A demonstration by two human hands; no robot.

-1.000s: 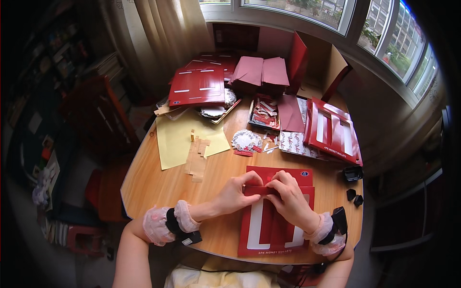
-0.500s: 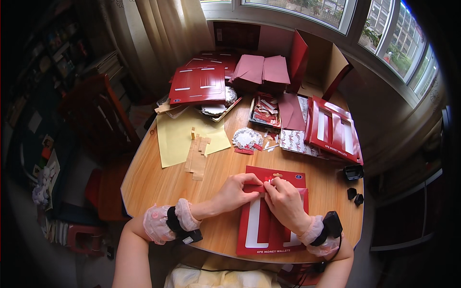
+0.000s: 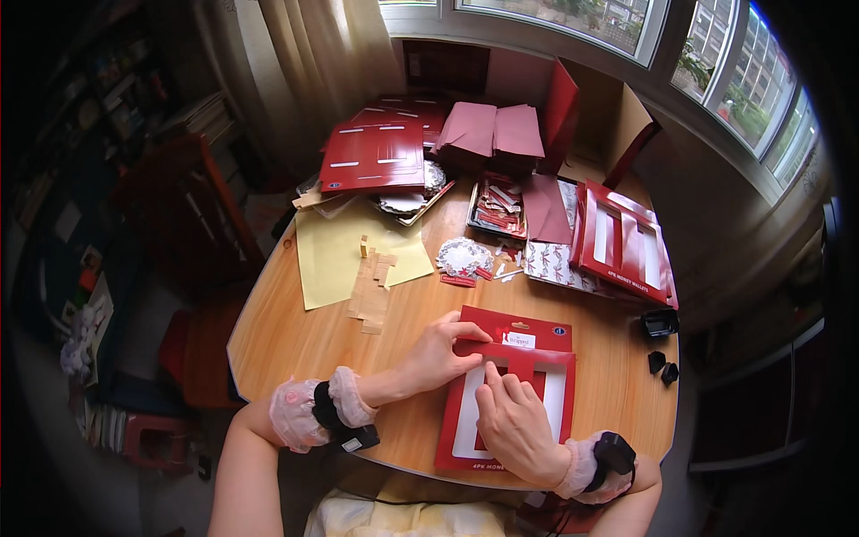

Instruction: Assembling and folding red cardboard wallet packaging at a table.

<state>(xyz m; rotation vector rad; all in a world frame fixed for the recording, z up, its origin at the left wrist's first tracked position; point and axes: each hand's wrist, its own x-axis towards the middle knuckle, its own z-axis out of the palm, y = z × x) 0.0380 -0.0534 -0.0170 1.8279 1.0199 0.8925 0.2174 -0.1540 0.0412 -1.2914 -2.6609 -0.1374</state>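
A red card package point(image 3: 488, 319) with long cut-out windows lies on the near part of the table, its upper flap folded back. My left hand point(image 3: 440, 351) pinches the package's upper left edge, just at the fold, between thumb and index finger. Across the front panel rests my right hand point(image 3: 519, 422); its index fingertip touches the area by the top of the left window, the other fingers are bent, and nothing shows in it. A small white label point(image 3: 519, 340) with a bit of red beside it sits by the fold, between flap and front.
Beyond my hands lie a round floral card piece point(image 3: 463, 256), brown tape strips point(image 3: 369, 291) and a yellow sheet point(image 3: 322, 268). Farther back are a tray of small labels point(image 3: 497, 208), pink envelopes point(image 3: 517, 132) and red packages point(image 3: 374, 157). More red packages point(image 3: 586, 237) lean at the right.
My right hand has left the fold and moved down onto the front panel, uncovering the white label. My left hand stays at the upper left edge.
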